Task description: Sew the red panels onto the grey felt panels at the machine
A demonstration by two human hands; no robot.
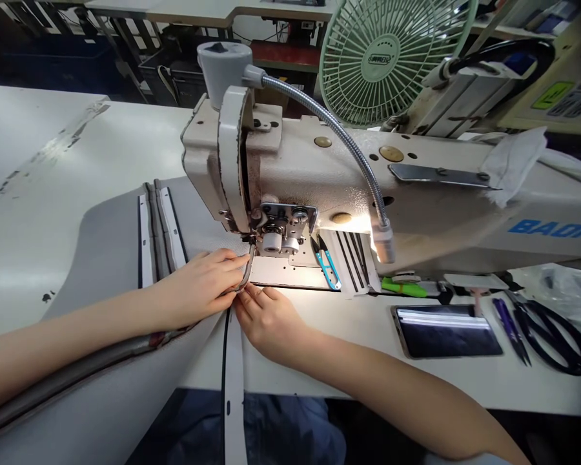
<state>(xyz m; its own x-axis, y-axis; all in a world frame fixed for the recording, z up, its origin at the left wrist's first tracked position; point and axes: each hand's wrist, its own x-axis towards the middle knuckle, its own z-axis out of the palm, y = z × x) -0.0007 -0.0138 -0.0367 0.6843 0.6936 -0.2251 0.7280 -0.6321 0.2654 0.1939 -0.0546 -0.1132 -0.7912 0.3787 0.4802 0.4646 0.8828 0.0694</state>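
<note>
Your left hand (217, 278) has its fingers nearly closed over the dark trimmed edge of the grey fabric (111, 226), just beside the needle area of the sewing machine (290, 155). Your right hand (271, 320) is curled in a pinch at that same edge, where the white strip (234, 381) meets it; you cannot tell which layers it grips. The fabric lies left of the machine and drapes over the worktop's (43, 148) front edge; the strip hangs over that edge too, toward your lap.

The likeliest trouble is a fingertip straying under the needle, your left being so near. The hanging weight could drag the edge askew, and the strip could twist or catch on the front edge.

Room to swing the fabric looks widest toward the worktop's left side. On the right, your elbow has less: the blue snips (326, 261) lie near the machine's bed, with the phone (448, 331) and black scissors (556, 336) farther along toward the front edge.
</note>
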